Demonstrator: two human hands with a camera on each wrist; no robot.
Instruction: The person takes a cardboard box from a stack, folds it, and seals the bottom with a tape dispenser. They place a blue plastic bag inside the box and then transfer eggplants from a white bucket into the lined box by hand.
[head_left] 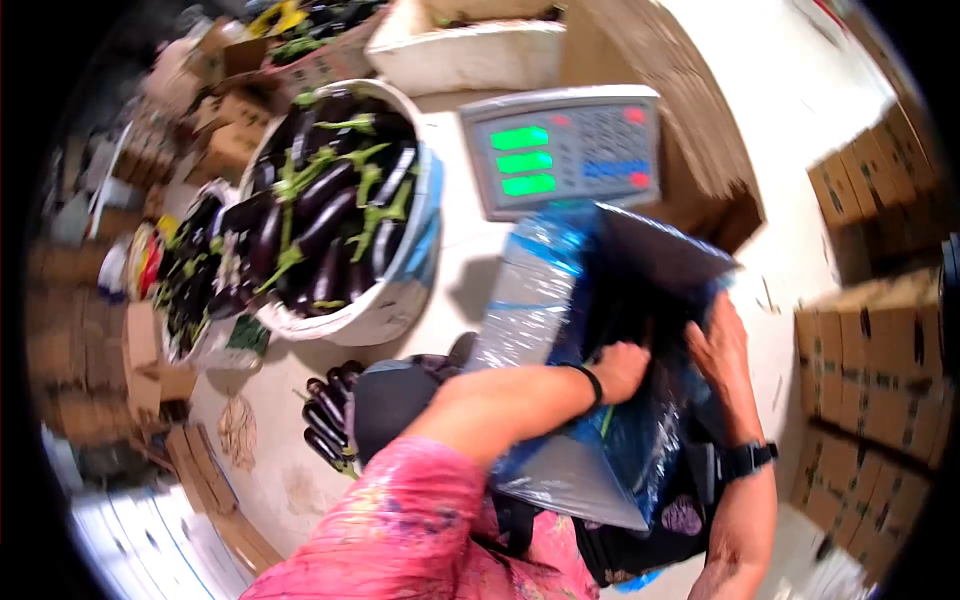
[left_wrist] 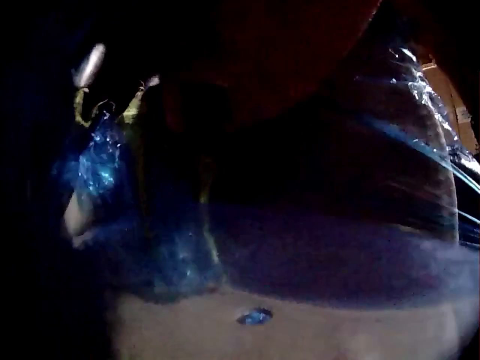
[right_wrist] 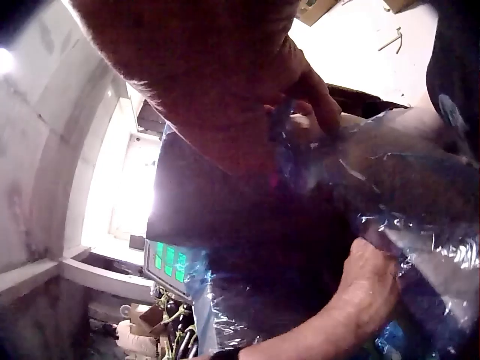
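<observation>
In the head view a box (head_left: 525, 320) lined with a blue plastic bag (head_left: 655, 445) sits tilted before the person. My left hand (head_left: 620, 372), a black band at its wrist, reaches inside; its fingertips are hidden and I cannot tell what they hold. Green stems (left_wrist: 206, 195) show in the dark left wrist view. At the box's right edge is my right hand (head_left: 722, 335), thumb on the inner side. Its curled fingers grip the gathered plastic in the right wrist view, where the left hand (right_wrist: 371, 274) appears lower down.
A scale display (head_left: 565, 150) with green readouts stands just beyond the box. Left of it is a white tub (head_left: 385, 325) heaped with eggplants (head_left: 325, 200). More eggplants (head_left: 328, 410) lie on the floor. Stacked cartons (head_left: 875, 350) line the right, and a foam box (head_left: 465, 55) is behind.
</observation>
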